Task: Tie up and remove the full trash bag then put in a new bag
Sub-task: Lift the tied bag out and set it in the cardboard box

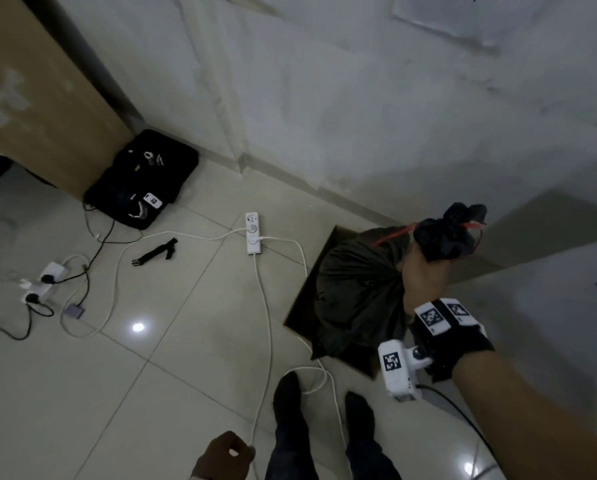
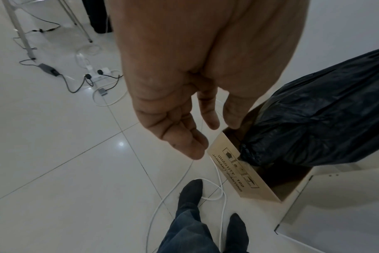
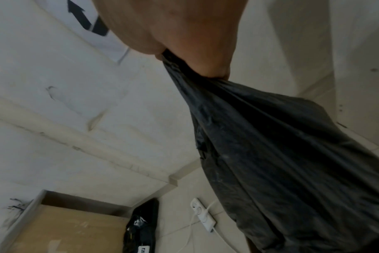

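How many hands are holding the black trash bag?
1. The right hand grips the tied bag by its neck, over the cardboard box. The left hand hangs open beside the box, holding nothing.

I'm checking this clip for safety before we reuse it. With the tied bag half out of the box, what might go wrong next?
The right hand alone grips the neck of the full black plastic trash bag; its bottom still sits in the brown cardboard box, so it may snag or drag the box. White cables loop beside the feet, a tripping risk. The left hand hangs free, so nothing steadies the box.
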